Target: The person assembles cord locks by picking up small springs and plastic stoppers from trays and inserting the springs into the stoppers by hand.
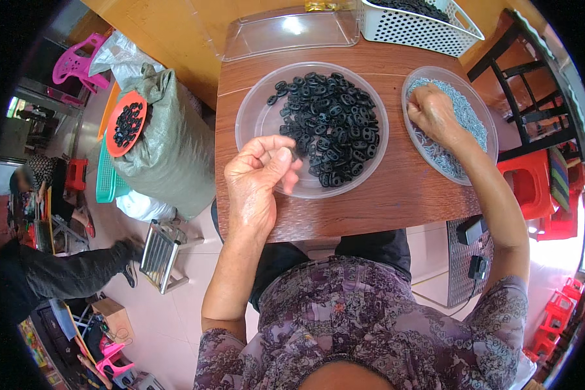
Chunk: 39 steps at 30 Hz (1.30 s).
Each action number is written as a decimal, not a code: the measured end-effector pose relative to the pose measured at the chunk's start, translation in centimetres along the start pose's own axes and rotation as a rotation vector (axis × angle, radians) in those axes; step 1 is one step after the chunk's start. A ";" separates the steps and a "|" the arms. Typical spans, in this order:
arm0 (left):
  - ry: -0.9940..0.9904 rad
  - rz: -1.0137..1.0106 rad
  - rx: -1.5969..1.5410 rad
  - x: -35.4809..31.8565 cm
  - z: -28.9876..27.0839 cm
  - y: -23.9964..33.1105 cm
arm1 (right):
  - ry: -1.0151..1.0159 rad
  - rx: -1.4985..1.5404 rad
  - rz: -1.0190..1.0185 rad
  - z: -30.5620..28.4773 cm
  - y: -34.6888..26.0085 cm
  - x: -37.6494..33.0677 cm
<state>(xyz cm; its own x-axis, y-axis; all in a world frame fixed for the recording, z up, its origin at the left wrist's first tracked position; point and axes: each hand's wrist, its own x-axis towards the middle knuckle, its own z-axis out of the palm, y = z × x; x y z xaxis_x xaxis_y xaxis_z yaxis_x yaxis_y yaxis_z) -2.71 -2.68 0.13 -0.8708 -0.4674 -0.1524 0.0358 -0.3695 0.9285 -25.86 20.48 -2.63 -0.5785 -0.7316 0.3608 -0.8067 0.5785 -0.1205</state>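
Note:
A round clear plastic bowl [253, 107] on the table holds a heap of small black oval pieces with two holes [335, 123]. Over its near left rim is my left hand [260, 175], thumb and fingers drawn together; whatever lies between the tips cannot be made out. To the right stands a second clear bowl [491, 140], full of small silvery-blue metal pieces [458, 107]. My right hand [433, 114] reaches into that bowl's left side with its fingers curled closed. Its fingertips are hidden, and so is anything in them.
Behind the bowls are a clear lid or tray [260, 32] and a white perforated basket [416, 32] of black pieces. A stuffed sack [169, 143] bearing a red plate [127, 104] stands left. Red stools [526, 179] are at right; a person's leg [78, 270] shows at left.

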 end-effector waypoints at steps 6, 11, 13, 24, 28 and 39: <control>-0.051 -0.015 -0.019 -0.1 0.4 0.4 | 0.110 0.246 0.238 -2.2 -1.7 -1.2; -0.145 -0.116 -0.148 -0.1 0.5 0.3 | 0.040 0.543 0.393 -4.5 -5.2 -1.7; -0.144 -0.133 -0.182 -0.1 0.8 0.2 | 0.132 0.709 0.336 -4.5 -7.7 -1.8; -0.058 -0.090 -0.157 -0.7 1.5 -0.1 | 0.060 1.093 0.153 -2.1 -16.5 -0.5; -0.078 -0.074 -0.161 -0.9 1.4 -0.3 | 0.156 0.952 0.042 -1.7 -17.3 -0.4; -0.052 -0.034 -0.170 -1.2 1.2 -0.7 | 0.268 0.719 -0.149 -1.6 -17.4 -0.3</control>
<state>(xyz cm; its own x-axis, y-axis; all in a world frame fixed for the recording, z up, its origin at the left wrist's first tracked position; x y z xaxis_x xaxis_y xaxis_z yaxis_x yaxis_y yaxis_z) -2.32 -0.87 0.07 -0.8971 -0.4116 -0.1605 0.0847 -0.5167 0.8519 -11.40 11.22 0.88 -0.4831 -0.6183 0.6199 -0.8062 0.0382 -0.5903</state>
